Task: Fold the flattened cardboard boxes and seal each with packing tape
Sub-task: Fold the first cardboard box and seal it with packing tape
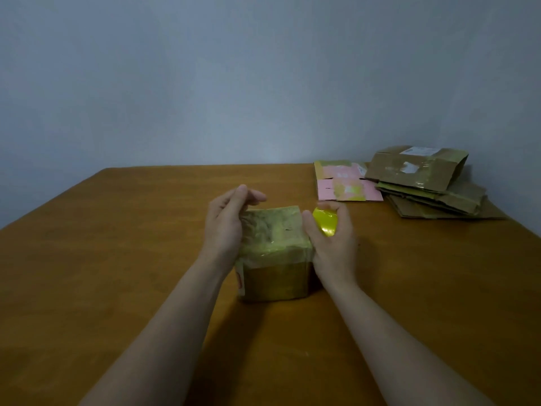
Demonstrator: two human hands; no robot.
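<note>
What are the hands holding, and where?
The right hand grips the yellow tape roll around its rim; the left hand holds nothing, open beside the box.

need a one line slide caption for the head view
Folded box on a wooden table, left hand beside it, right hand gripping yellow tape; flattened boxes stacked far right.

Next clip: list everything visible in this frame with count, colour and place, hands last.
folded box: one, brown with glossy tape over the top, table centre, between the hands
tape roll: one, yellow, just right of the folded box
pink flattened cardboard: one or two pieces, pink with greenish patches, far right
flattened box stack: several, brown, exact count unclear, far right corner
table: one, orange-brown wood
wall: grey-blue, behind table
left hand: at the box's left side, fingers relaxed
right hand: at the box's right side, fingers curled round the tape roll
</note>
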